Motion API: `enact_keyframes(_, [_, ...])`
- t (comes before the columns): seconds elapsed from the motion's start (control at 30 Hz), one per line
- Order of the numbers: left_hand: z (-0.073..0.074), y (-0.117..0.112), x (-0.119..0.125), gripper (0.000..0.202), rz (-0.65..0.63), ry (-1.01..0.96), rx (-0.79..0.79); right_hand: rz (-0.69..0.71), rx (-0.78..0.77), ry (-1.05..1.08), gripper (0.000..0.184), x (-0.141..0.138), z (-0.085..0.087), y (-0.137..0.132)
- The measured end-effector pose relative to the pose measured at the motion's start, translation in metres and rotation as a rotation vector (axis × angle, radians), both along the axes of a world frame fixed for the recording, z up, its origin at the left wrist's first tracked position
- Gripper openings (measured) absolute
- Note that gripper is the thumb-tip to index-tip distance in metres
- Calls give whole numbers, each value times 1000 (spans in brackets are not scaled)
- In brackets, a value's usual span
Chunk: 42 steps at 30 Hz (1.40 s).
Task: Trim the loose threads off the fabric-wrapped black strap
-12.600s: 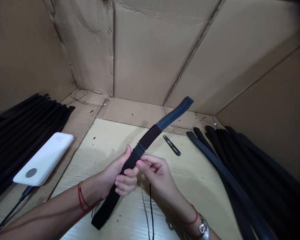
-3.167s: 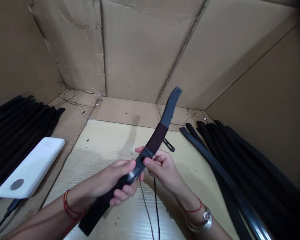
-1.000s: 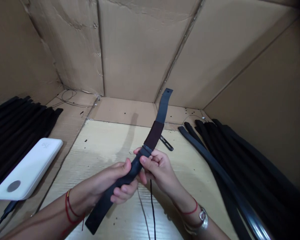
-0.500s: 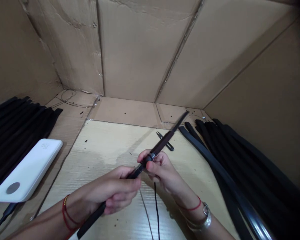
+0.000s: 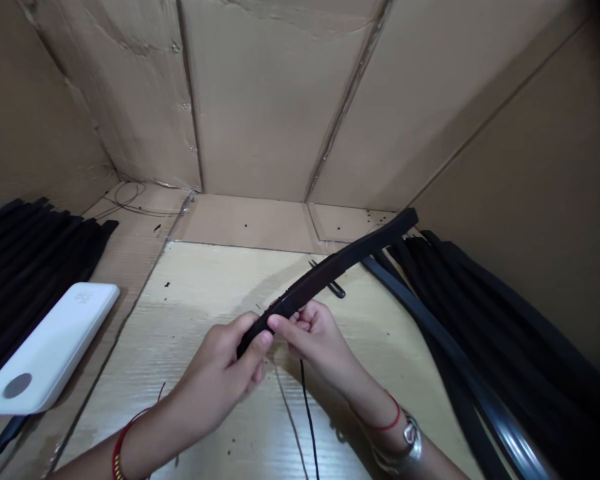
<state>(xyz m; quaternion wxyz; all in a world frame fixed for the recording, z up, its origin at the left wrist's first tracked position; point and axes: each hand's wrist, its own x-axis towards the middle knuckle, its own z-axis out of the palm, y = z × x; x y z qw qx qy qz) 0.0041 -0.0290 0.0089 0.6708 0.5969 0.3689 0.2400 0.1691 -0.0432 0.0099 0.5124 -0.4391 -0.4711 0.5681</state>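
A long black strip (image 5: pixel 325 272) slants up to the right from my hands, its far end near the back right. My left hand (image 5: pixel 225 367) is closed around its lower part, thumb on top. Just beside it, my right hand (image 5: pixel 320 337) pinches the strip between thumb and fingers. Below my right hand a thin black cord (image 5: pixel 307 410) hangs down; where its upper end goes is hidden. Behind the strip lies a small pair of black thread snips (image 5: pixel 337 289), partly covered by it.
Several black strips lie piled at the left (image 5: pixel 35 260) and more at the right (image 5: pixel 480 320). A white power bank (image 5: pixel 55 353) with a cable plugged in rests at the left. Cardboard walls (image 5: pixel 260 100) enclose the back and sides. A loop of thin wire (image 5: pixel 130 197) lies at the back left.
The strip has turned from edge-on to show its broad side, and its far end has swung right. My left hand has rolled over, and its grip lies closer to my right hand.
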Motion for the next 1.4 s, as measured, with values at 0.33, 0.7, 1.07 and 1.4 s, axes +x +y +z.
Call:
enact_keyframes(0.33, [-4, -6, -2, 40, -123, -543, -682, 189, -9, 55, 40, 4, 5, -5])
enact_keyframes(0.7, [-7, 8, -2, 53, -420, -563, -935, 57, 19, -5, 35, -9, 2, -14])
enact_keyframes(1.07, [-2, 9, -2, 49, -182, -451, -888, -18, -98, -27, 40, -14, -2, -8])
enact_keyframes(1.4, [-1, 6, -2, 65, -251, -365, -721, -78, 76, -76, 33, -18, 7, -20])
